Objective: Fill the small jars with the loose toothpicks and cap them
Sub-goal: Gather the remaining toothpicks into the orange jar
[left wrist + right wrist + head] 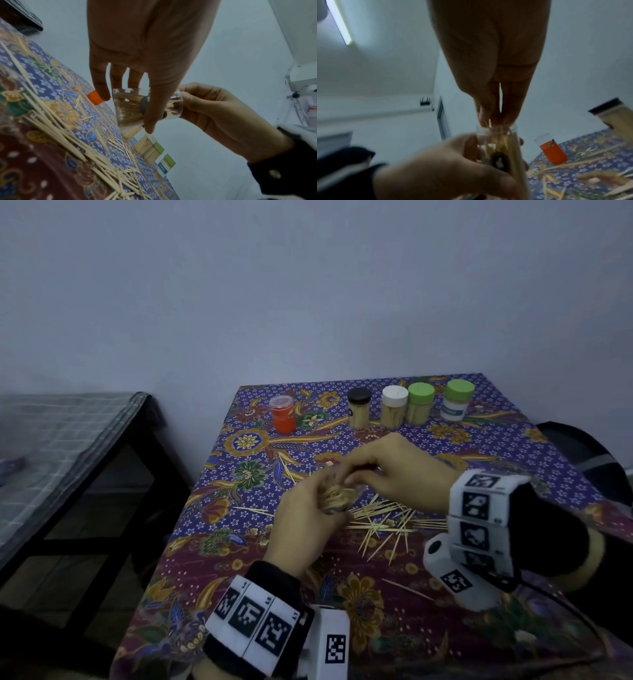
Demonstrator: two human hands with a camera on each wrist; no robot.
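Left hand (301, 525) holds a clear jar (147, 106) lifted off the tabletop (513, 446), fingers and thumb wrapped round its body, the jar tipped so its open mouth faces the other hand; likely tilted that way so sticks slide in lengthwise rather than jam across the rim. Right hand (394, 467) has its fingertips (489, 119) bunched together at the mouth, pinching a few toothpicks whose ends already sit inside the glass. So both grips are closed: left round the jar, right on the toothpicks. Jar looks well filled already, a pale bundle showing through the wall. Loose toothpicks (383, 518) lie scattered on the patterned cloth just beneath and to the right of the hands, within easy reach for the next pinch. Along the far edge stand the finished ones, capped and upright in a row: black-lidded jar (358, 409), white-lidded jar (394, 407), two green-lidded jars (420, 404), kept well apart from the work. An orange jar (282, 414) stands to their left with a clear top. Cannot tell where the held jar's cap is.
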